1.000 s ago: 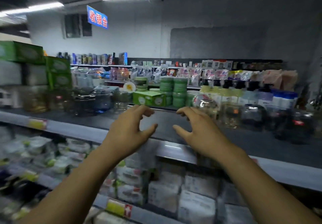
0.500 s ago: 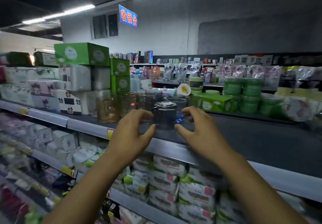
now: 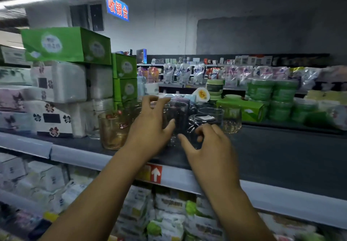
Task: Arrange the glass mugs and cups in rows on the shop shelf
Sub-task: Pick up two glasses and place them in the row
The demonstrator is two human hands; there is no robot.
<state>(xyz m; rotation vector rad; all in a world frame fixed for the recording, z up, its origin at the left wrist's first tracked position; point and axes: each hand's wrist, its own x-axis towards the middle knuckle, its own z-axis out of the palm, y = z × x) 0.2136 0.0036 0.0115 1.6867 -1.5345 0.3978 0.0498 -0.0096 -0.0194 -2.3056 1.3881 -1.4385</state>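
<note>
Left grip (image 3: 148, 133) cupped round tall glass mug (image 3: 178, 113); right grip (image 3: 210, 147) curled on lidded mug (image 3: 203, 118).

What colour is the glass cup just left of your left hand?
Amber-tinted glass cup, seen best in the head view.

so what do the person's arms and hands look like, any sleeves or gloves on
The left arm and right arm are bare to the picture's edge, with no sleeves showing. The left hand and right hand wear no gloves, and no watch, bracelet or ring shows, though the view is slightly blurred.
</note>
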